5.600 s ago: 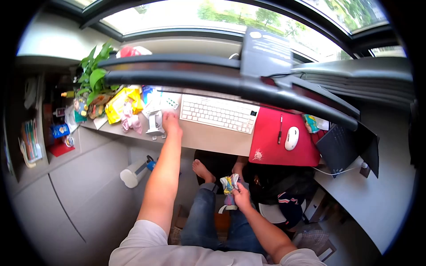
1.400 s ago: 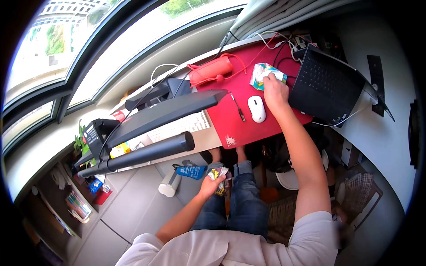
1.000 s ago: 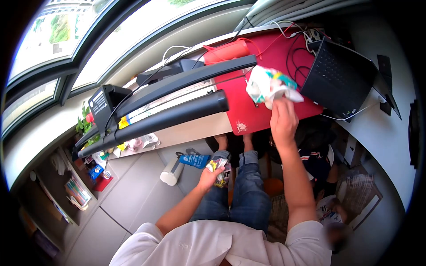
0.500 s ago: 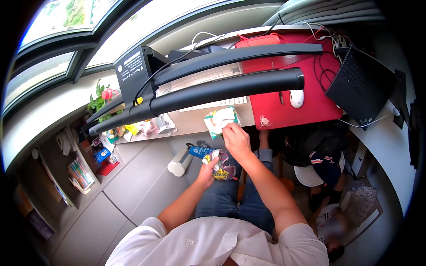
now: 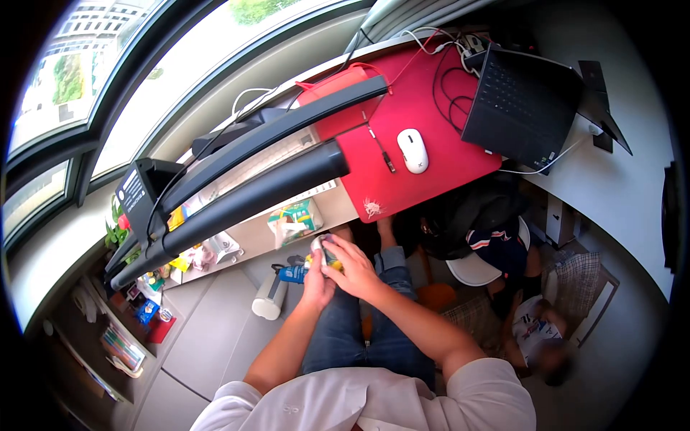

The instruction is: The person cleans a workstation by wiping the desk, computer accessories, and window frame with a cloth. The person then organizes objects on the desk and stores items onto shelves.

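Observation:
My left hand (image 5: 318,289) is closed around a crumpled, colourful printed packet (image 5: 316,260), mostly hidden by my fingers, showing white and some yellow. Over it from the right comes my right hand (image 5: 352,270), its fingers pressed on the same packet. Whether a tissue is also between my hands, I cannot tell. Just beyond them, on the desk edge, lies a green and white tissue pack (image 5: 302,214) with a white tissue sticking out. A blue item with white print (image 5: 291,274) shows left of my left hand.
A black monitor light bar (image 5: 237,208) spans the desk above my hands. On the red desk mat (image 5: 445,154) lie a white mouse (image 5: 412,151) and a pen. An open laptop (image 5: 523,108) stands to the right. A white bin (image 5: 267,302) is lower left; another person (image 5: 539,323) sits lower right.
My right hand has come back from the tissue pack to meet my left hand at the packet. My head has turned, so the whole scene is shifted and tilted.

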The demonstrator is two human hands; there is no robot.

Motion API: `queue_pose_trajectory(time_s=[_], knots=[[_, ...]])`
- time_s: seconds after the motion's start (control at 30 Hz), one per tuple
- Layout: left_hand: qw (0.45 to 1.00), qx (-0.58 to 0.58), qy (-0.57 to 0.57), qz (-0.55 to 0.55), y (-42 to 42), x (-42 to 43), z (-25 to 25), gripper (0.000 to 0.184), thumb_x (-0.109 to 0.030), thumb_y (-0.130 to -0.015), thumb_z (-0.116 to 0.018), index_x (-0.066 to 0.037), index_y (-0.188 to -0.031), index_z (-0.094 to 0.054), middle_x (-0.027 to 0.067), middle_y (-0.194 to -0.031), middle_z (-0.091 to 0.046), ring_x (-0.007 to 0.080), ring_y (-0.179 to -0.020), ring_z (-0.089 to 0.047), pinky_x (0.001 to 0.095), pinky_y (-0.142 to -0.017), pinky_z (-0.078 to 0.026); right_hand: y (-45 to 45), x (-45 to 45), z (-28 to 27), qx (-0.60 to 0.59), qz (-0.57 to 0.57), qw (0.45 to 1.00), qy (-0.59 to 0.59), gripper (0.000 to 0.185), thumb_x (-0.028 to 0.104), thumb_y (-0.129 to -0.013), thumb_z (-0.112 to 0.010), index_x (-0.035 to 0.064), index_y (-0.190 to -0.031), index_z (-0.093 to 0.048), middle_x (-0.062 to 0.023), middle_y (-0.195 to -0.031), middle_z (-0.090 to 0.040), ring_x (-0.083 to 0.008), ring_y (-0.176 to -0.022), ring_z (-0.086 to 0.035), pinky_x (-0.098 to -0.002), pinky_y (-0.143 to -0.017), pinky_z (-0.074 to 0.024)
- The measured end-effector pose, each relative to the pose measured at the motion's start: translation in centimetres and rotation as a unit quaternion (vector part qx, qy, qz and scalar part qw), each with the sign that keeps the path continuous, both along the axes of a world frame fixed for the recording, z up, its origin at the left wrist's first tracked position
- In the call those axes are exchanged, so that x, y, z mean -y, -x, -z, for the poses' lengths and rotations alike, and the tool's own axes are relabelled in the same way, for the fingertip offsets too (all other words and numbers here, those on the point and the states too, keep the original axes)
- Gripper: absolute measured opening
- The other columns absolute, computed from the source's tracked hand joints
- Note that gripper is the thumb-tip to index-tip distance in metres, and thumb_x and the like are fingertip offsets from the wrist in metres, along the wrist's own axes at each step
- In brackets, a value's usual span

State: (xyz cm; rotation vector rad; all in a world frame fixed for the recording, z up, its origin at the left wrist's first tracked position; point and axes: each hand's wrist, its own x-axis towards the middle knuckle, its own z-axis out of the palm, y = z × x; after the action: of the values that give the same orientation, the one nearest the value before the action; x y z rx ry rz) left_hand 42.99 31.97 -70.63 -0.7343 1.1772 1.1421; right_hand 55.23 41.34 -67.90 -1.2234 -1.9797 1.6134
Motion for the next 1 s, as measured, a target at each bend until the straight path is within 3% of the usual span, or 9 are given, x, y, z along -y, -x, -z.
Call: queue_pose_trajectory(time_s=[0.2,0.27,0.3,0.33,0.4,0.47,0.63,0.87,1.0], knots=[[0.969,0.153,-0.112,0.156,-6.9,-12.3,-2.9,0.062,-0.058,-0.107,-0.048,-0.01,-0.144,-0.052,0.0088,-0.138,-0.061,0.0239,-0.123,-0.061,0.0411,-0.105,-0.048,-10.1,-2.8,1.2,0.045,0.186,0.981,0.032,0.052,0.011,-0.09,-0.075,0.0025,-0.14,-0.059,-0.0226,-0.139,-0.058,-0.0383,-0.124,-0.062,-0.0434,-0.103,-0.0506],[0.932,-0.022,-0.114,0.344,-9.2,-16.1,-0.1,0.069,-0.063,-0.105,-0.047,-0.005,-0.142,-0.053,0.0159,-0.139,-0.06,0.0265,-0.125,-0.06,0.043,-0.104,-0.047,-13.3,-4.5,2.8,0.028,0.354,0.929,0.103,0.04,0.01,-0.096,-0.07,-0.0028,-0.133,-0.061,-0.016,-0.124,-0.068,-0.0258,-0.112,-0.068,-0.0368,-0.098,-0.0523],[0.807,-0.317,-0.121,0.483,-9.7,-18.9,-0.2,0.072,-0.06,-0.103,-0.054,0.002,-0.138,-0.053,0.0258,-0.135,-0.059,0.0352,-0.125,-0.058,0.046,-0.105,-0.046,-14.8,-5.6,3.8,-0.032,0.449,0.881,0.146,0.04,0.01,-0.097,-0.069,-0.0045,-0.134,-0.06,-0.0156,-0.124,-0.068,-0.0235,-0.111,-0.067,-0.0366,-0.098,-0.0524],[0.69,-0.53,-0.094,0.484,-11.0,-20.8,1.5,0.077,-0.056,-0.097,-0.065,0.007,-0.138,-0.048,0.0314,-0.13,-0.057,0.044,-0.122,-0.057,0.0487,-0.103,-0.046,-16.2,-6.5,4.7,-0.092,0.535,0.819,0.188,0.04,0.011,-0.099,-0.068,-0.0062,-0.134,-0.058,-0.0152,-0.124,-0.069,-0.0211,-0.11,-0.067,-0.0365,-0.097,-0.0524],[0.654,-0.608,-0.077,0.443,-12.8,-25.6,2.4,0.096,-0.05,-0.085,-0.08,0.007,-0.148,-0.036,0.0299,-0.13,-0.052,0.048,-0.122,-0.054,0.0531,-0.1,-0.047,-19.2,-8.0,7.4,0.056,0.562,0.822,0.069,0.041,0.013,-0.1,-0.067,-0.01,-0.132,-0.058,-0.0181,-0.125,-0.068,-0.0244,-0.111,-0.067,-0.037,-0.1,-0.0514],[0.617,-0.622,-0.041,0.48,-14.3,-29.2,3.8,0.113,-0.051,-0.079,-0.086,0.004,-0.156,-0.023,0.0282,-0.14,-0.042,0.049,-0.123,-0.05,0.0561,-0.097,-0.048,-20.7,-11.3,8.0,0.239,0.476,0.846,-0.026,0.039,0.016,-0.101,-0.064,-0.0058,-0.132,-0.06,-0.023,-0.135,-0.063,-0.037,-0.12,-0.062,-0.0404,-0.102,-0.0482],[0.557,-0.601,-0.027,0.572,-15.1,-32.2,7.0,0.103,-0.037,-0.079,-0.084,0.002,-0.155,-0.026,0.0248,-0.135,-0.044,0.0463,-0.12,-0.053,0.0557,-0.096,-0.05,-20.3,-18.6,15.2,0.361,0.353,0.824,-0.258,0.04,0.01,-0.095,-0.063,-0.0007,-0.134,-0.061,-0.0255,-0.147,-0.051,-0.0473,-0.126,-0.051,-0.0527,-0.107,-0.0424],[0.56,-0.622,-0.078,0.542,-11.1,-27.8,4.1,0.073,-0.016,-0.075,-0.069,0.001,-0.141,-0.046,0.0265,-0.129,-0.048,0.0486,-0.117,-0.054,0.0575,-0.095,-0.047,-11.6,-19.4,12.1,0.101,0.14,0.961,-0.216,0.039,0.005,-0.091,-0.064,-0.0006,-0.129,-0.065,-0.0248,-0.14,-0.056,-0.0483,-0.117,-0.056,-0.0536,-0.099,-0.0476],[0.471,-0.663,-0.077,0.577,-8.8,-26.5,5.2,0.058,-0.019,-0.084,-0.072,-0.006,-0.137,-0.052,0.0259,-0.119,-0.053,0.0467,-0.102,-0.064,0.053,-0.085,-0.054,-6.9,-27.0,11.4,0.109,0.256,0.904,-0.324,0.037,0.006,-0.094,-0.061,-0.0046,-0.129,-0.061,-0.0279,-0.135,-0.057,-0.0492,-0.113,-0.058,-0.0549,-0.099,-0.0469]])
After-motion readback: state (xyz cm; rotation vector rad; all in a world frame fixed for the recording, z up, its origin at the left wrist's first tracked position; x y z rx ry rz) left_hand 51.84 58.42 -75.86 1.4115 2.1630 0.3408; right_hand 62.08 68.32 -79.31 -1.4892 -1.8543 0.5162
